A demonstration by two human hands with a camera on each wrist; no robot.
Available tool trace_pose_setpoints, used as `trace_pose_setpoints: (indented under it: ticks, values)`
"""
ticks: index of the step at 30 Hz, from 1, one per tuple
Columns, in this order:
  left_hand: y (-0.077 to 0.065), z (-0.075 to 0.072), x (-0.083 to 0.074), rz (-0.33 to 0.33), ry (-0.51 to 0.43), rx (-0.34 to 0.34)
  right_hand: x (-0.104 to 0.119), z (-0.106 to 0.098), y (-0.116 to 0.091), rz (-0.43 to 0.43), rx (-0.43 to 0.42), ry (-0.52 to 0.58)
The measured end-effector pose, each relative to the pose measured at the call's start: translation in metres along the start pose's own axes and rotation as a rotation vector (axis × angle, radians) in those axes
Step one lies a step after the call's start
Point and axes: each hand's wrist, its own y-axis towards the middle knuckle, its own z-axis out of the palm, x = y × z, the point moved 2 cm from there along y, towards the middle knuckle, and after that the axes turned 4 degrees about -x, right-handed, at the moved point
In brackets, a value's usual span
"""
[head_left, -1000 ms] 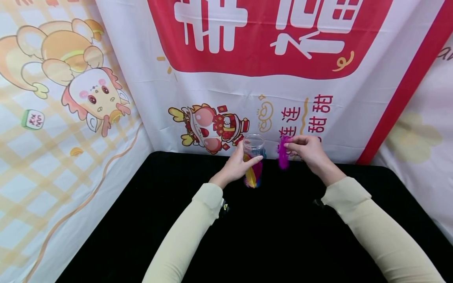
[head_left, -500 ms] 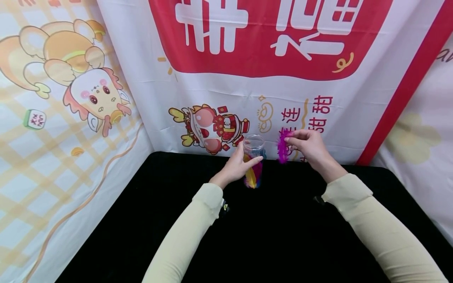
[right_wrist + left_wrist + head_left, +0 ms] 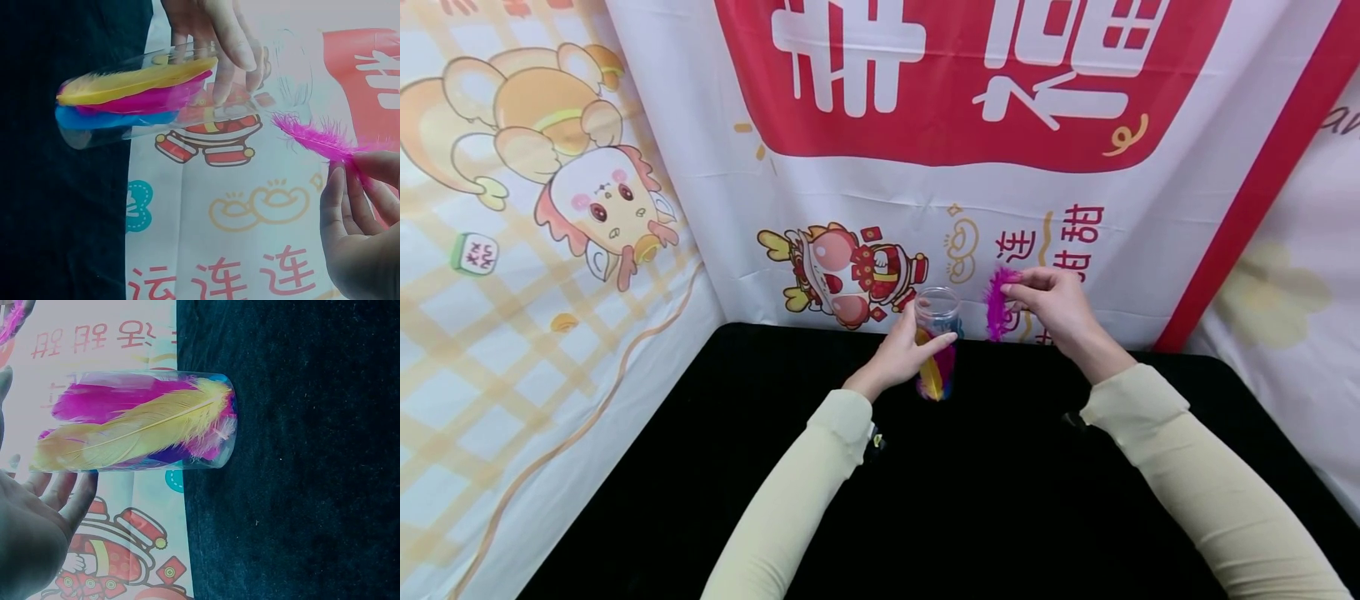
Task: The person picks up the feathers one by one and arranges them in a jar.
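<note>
My left hand grips a clear jar near the table's far edge, its fingers and thumb curved round the upper part. Inside lie feathers: a yellow feather against the wall, a magenta one beside it and a blue one. To the right of the jar's open mouth, my right hand pinches a fluffy magenta feather between thumb and fingertips. That feather hangs downward in the head view, apart from the jar. In the right wrist view its tip points toward the jar's mouth.
A black cloth covers the table. Directly behind it hangs a white and red printed banner, close to both hands. Another printed sheet runs along the left side, and a pale one along the right.
My right hand has risen a little, lifting the magenta feather with it until it sits roughly level with the jar's rim. The left hand and the jar have stayed in place.
</note>
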Motion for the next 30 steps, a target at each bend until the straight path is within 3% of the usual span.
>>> trace_pose_setpoints:
  ticks: [5, 10, 16, 22, 25, 30]
  values:
    - [-0.011, -0.003, -0.016, -0.005, 0.023, 0.022, 0.002, 0.001, -0.001, -0.041, -0.017, -0.026]
    - [-0.012, -0.003, -0.017, 0.000, 0.029, 0.017, 0.004, 0.004, -0.002, -0.067, -0.015, 0.008]
    - [-0.001, -0.002, -0.002, -0.015, -0.011, 0.015, 0.008, 0.007, -0.003, -0.084, -0.018, 0.040]
    - [0.009, 0.007, 0.019, 0.041, 0.019, -0.067, 0.015, 0.011, -0.006, -0.124, 0.003, 0.041]
    - [0.010, 0.009, 0.022, 0.074, 0.025, -0.106, 0.018, 0.013, -0.006, -0.145, 0.014, 0.072]
    - [0.011, 0.010, 0.023, 0.088, 0.016, -0.114, 0.024, 0.015, -0.007, -0.174, 0.013, 0.101]
